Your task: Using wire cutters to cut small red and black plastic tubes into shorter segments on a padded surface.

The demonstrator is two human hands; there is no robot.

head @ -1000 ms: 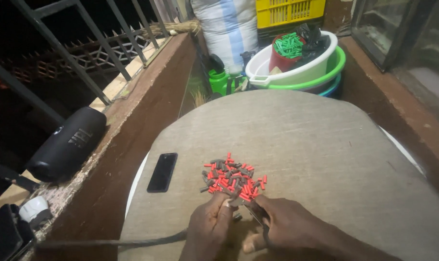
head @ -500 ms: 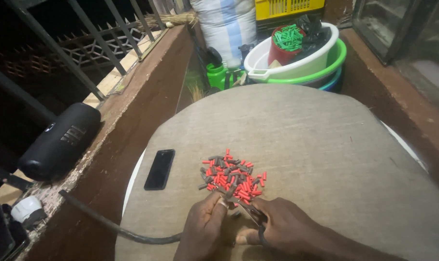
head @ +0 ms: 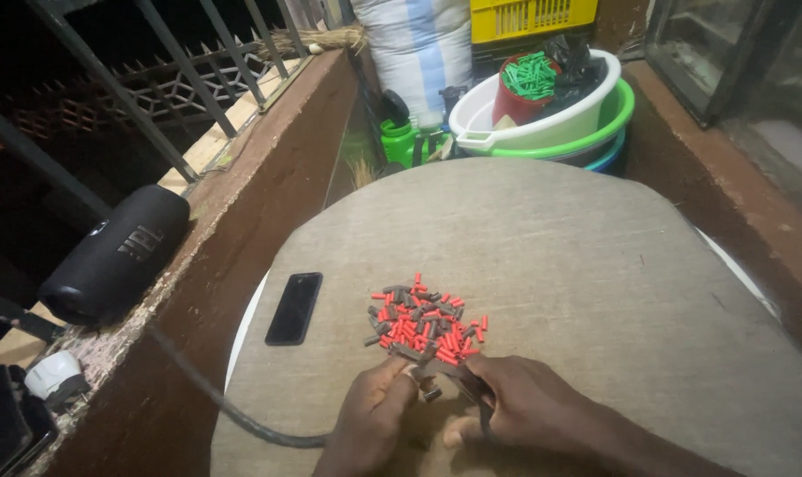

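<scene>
Red and dark grey bits (head: pixel 426 325) piled near centre on beige cloth (head: pixel 551 256). Black phone (head: pixel 294 306) to the left. Black speaker (head: pixel 114 256) on brown ledge (head: pixel 242 203). Far: white bowl (head: pixel 542 119) in green bowl (head: pixel 617 115), green bits (head: pixel 529 75) in red cup (head: pixel 511 104), yellow crate (head: pixel 529 16).

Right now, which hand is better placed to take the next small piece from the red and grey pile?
Probably the left hand. Its fingertips lie at the near edge of the pile of small red and grey pieces, seemingly pinching only one small piece. The right hand already holds a dark thin tool.
</scene>
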